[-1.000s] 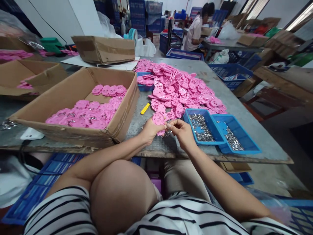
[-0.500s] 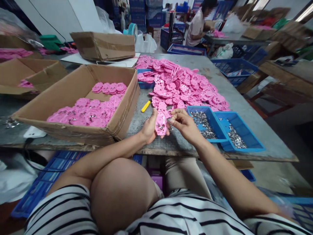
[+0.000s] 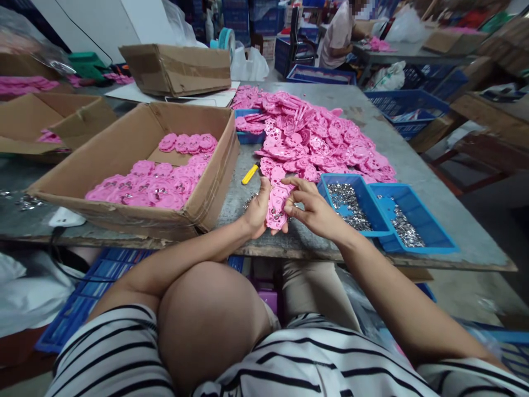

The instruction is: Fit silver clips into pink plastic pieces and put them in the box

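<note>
My left hand (image 3: 259,212) is closed around a pink plastic part (image 3: 276,208), which carries small shiny metal pieces near its lower end. Over the part's right edge, my right hand (image 3: 312,208) bends its thumb and index finger together in a pinch; whatever lies between the fingertips is too small to make out. A large heap of similar pink parts (image 3: 326,138) spreads just beyond both hands. To the right of my right hand stand two blue trays, the nearer tray (image 3: 382,225) and the farther tray (image 3: 448,242), both holding small silvery metal pieces.
An open cardboard box (image 3: 212,193) with pink parts in rows stands at left. A yellow-handled tool (image 3: 250,174) lies between box and heap. Behind are another cardboard box (image 3: 194,71) and a teal tape roll (image 3: 226,39). A person (image 3: 336,38) sits at a far table.
My right hand's fingers have come in from beside the pink part to over its right edge. The whole view has shifted slightly.
</note>
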Tool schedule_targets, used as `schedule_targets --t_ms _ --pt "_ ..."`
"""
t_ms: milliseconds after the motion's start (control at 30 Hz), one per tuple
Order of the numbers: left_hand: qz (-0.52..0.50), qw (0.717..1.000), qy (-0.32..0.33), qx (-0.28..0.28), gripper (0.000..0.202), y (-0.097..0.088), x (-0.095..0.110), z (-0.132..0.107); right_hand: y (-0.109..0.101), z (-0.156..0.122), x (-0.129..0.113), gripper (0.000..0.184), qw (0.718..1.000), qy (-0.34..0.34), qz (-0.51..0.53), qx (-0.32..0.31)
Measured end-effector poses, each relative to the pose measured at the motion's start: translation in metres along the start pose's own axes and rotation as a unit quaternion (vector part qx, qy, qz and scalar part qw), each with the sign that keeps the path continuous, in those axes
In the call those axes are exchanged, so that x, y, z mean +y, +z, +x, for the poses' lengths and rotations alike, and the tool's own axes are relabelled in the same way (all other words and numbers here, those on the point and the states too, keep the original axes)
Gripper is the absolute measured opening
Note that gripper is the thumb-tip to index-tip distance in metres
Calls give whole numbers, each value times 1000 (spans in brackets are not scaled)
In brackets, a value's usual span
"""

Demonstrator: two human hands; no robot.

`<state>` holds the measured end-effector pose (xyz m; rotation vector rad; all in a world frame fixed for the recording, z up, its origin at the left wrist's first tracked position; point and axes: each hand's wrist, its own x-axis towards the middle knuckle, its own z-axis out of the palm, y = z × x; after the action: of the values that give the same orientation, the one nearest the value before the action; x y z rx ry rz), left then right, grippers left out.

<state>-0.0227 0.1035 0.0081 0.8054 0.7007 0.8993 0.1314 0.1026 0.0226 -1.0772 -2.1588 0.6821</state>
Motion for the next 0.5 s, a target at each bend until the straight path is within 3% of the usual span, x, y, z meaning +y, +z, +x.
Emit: schedule_targets --t_ms 267,500 --pt "48 998 17 -48 103 -5 -4 1 -1 2 0 17 1000 -5 -11 -26" --pt "31 998 -1 -54 86 -5 -2 1 -7 4 -2 20 998 12 -7 -62"
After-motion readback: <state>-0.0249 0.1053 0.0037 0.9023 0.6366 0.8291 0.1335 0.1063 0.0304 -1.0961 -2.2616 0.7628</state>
